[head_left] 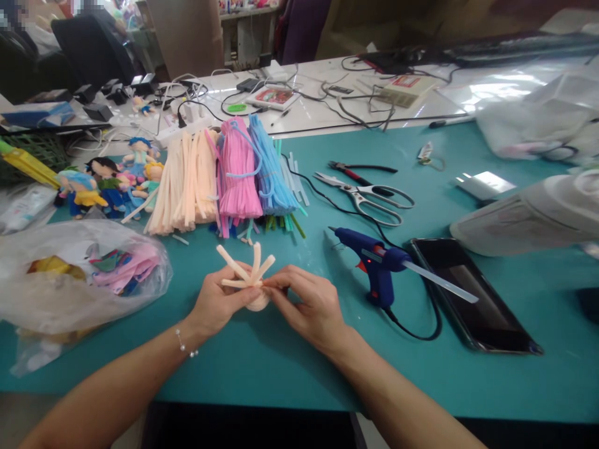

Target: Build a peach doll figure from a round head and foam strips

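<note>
Forearms (397,386) extend over green mat (262,374); left hand (218,300) and right hand (309,304) pinch peach fuzzy-stem piece (256,265) in front of stem bundles (189,181). Rounded base (257,304) looks formed, stems splay loose: seems partway. Glue gun (377,259) lies unheld; dolls (108,186) look complete.

Pale stick piece (255,274): partly hidden by left hand (216,302). Bottle (524,215): cut off, right edge. Plastic bag (60,305): cut off, left edge; contents (131,268) unclear.
</note>
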`<act>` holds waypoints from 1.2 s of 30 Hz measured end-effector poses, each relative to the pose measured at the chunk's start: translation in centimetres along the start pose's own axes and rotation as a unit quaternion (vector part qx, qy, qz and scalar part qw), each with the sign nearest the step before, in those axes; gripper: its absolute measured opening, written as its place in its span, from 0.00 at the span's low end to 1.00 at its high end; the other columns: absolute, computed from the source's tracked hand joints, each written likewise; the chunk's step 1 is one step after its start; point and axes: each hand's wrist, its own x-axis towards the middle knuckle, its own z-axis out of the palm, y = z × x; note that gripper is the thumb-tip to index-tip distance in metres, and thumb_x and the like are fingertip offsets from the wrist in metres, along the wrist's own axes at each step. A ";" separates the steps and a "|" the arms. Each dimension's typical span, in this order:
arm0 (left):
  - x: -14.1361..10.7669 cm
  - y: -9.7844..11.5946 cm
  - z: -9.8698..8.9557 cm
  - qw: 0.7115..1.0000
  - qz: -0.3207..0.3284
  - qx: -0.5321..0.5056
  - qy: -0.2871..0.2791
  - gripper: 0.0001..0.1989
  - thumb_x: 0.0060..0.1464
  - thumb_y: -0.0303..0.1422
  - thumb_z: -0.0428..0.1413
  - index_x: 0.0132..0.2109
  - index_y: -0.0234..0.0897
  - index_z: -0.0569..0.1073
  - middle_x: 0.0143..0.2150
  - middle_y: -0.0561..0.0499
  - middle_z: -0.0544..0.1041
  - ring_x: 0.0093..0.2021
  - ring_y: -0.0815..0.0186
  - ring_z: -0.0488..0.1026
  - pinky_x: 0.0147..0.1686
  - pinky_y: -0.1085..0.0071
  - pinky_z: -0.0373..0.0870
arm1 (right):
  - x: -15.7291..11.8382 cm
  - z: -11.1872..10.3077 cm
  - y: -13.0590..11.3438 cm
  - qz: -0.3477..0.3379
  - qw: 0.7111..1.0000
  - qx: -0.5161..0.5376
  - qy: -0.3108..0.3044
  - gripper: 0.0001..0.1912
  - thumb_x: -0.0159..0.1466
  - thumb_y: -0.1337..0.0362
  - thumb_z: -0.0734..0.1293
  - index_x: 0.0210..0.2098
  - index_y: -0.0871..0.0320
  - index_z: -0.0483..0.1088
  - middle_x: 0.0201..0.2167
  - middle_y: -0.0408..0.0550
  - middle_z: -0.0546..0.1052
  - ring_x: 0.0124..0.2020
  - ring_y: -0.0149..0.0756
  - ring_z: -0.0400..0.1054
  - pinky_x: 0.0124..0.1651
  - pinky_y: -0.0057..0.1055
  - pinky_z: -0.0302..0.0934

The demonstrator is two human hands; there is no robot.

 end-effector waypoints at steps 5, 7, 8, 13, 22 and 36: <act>0.0 0.0 0.1 1.000 0.003 -0.003 0.017 0.09 0.39 0.34 0.65 0.30 0.34 0.77 0.33 0.50 0.73 0.32 0.67 0.69 0.32 0.71 0.67 | 0.0 -0.1 0.1 0.003 0.999 -0.021 -0.031 0.09 0.64 0.69 0.60 0.29 0.56 0.68 0.21 0.44 0.71 0.22 0.31 0.65 0.26 0.27 0.58; 0.0 0.0 0.1 1.000 0.003 0.001 0.018 0.09 0.39 0.34 0.65 0.30 0.34 0.77 0.33 0.50 0.73 0.32 0.67 0.69 0.32 0.71 0.67 | 0.0 -0.2 0.1 0.006 0.999 -0.017 -0.038 0.09 0.64 0.69 0.59 0.29 0.57 0.68 0.21 0.44 0.71 0.22 0.31 0.64 0.26 0.27 0.58; 0.0 0.0 0.1 1.000 0.002 0.004 0.017 0.09 0.39 0.34 0.65 0.30 0.34 0.77 0.33 0.50 0.73 0.32 0.67 0.69 0.32 0.71 0.67 | 0.0 -0.2 0.1 0.010 0.999 -0.013 -0.040 0.09 0.64 0.69 0.59 0.29 0.57 0.68 0.21 0.44 0.71 0.22 0.31 0.64 0.26 0.27 0.57; 0.0 -0.1 -0.1 1.000 0.006 0.003 0.012 0.09 0.40 0.34 0.64 0.30 0.35 0.77 0.33 0.51 0.74 0.33 0.66 0.70 0.33 0.71 0.67 | 0.0 -0.1 -0.1 0.052 0.998 0.024 -0.028 0.08 0.63 0.68 0.61 0.29 0.56 0.68 0.22 0.43 0.71 0.22 0.30 0.64 0.26 0.26 0.58; 0.1 -0.5 -0.6 1.000 0.001 -0.019 0.008 0.07 0.45 0.33 0.61 0.33 0.35 0.76 0.29 0.52 0.73 0.31 0.68 0.67 0.31 0.73 0.62 | 0.2 -0.4 -0.3 0.027 0.999 0.032 0.012 0.08 0.58 0.74 0.61 0.32 0.56 0.66 0.25 0.44 0.72 0.24 0.30 0.65 0.27 0.27 0.61; 0.1 -0.7 -0.5 0.999 -0.018 -0.023 0.027 0.06 0.43 0.32 0.62 0.28 0.34 0.75 0.27 0.52 0.72 0.29 0.70 0.66 0.29 0.74 0.61 | 0.3 -0.1 0.1 -0.023 0.998 -0.008 0.055 0.06 0.59 0.74 0.64 0.29 0.58 0.65 0.27 0.45 0.70 0.26 0.29 0.66 0.28 0.25 0.62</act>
